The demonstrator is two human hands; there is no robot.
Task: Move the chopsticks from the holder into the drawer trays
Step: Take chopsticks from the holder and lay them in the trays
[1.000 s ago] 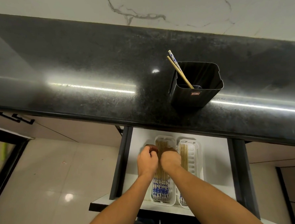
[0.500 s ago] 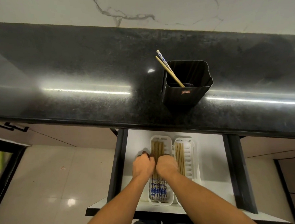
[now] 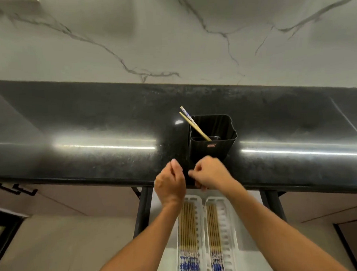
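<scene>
A black square holder point(image 3: 211, 143) stands on the dark counter with two chopsticks point(image 3: 190, 122) leaning out of its left corner. Below, in the open drawer, two white trays lie side by side: the left tray point(image 3: 200, 226) and the right tray point(image 3: 229, 235), each holding several chopsticks with blue-patterned ends. My left hand point(image 3: 170, 182) and my right hand point(image 3: 211, 172) hover close together over the counter's front edge, just below the holder. Neither hand holds anything; the left hand's fingers are loosely curled, the right hand's fingers are bent and apart.
The black stone counter point(image 3: 91, 122) runs across the view, backed by a white marble wall point(image 3: 169, 33). Black drawer rails point(image 3: 143, 214) flank the trays. A cabinet with black handles point(image 3: 16, 188) lies at the left, with pale floor tiles below.
Both hands have lifted out of the left drawer tray and moved up to the counter edge near the holder. The view has tilted upward, showing more of the wall.
</scene>
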